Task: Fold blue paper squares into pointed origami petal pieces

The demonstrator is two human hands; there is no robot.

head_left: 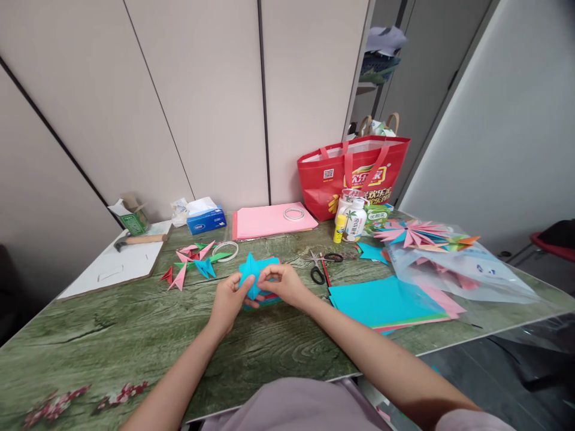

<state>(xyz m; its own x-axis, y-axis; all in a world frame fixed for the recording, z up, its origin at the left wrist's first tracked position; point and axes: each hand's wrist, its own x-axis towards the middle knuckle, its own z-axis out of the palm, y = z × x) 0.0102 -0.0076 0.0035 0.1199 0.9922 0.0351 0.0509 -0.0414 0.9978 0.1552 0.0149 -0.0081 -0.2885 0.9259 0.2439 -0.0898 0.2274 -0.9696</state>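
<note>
Fingers of the left hand [230, 299] pinch a folded blue paper [250, 267], seemingly steadying it while the right hand [283, 284], fingertips nearly together, grips its edge.

Folded paper [250, 267] turquoise; tabletop [278, 344] green, wood-grained; bag [315, 193] red.

“欢乐家” on red bag [359, 170], QR code [329, 173] alongside
</note>
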